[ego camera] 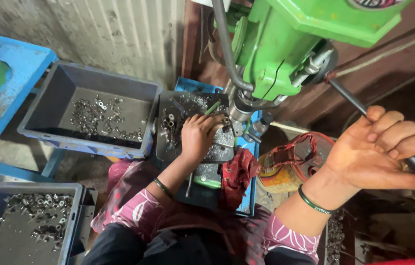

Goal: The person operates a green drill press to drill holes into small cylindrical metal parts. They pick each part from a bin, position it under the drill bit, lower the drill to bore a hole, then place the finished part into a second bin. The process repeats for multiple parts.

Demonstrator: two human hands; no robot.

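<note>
Right hand [381, 149] grips the drill press feed lever [359, 105]. Left hand [198, 135], fingers curled, holds a small metal part under the spindle [239, 110], at the work table's [217, 172] far edge. Drilling step; lever pull seems next.

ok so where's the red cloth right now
In the head view the red cloth lies bunched on the drill press table's right edge, just right of the left hand and left of the cut-open tin.

Pink sleeves with white leaf pattern, a dark green bangle on each wrist, dark trousers.
</note>
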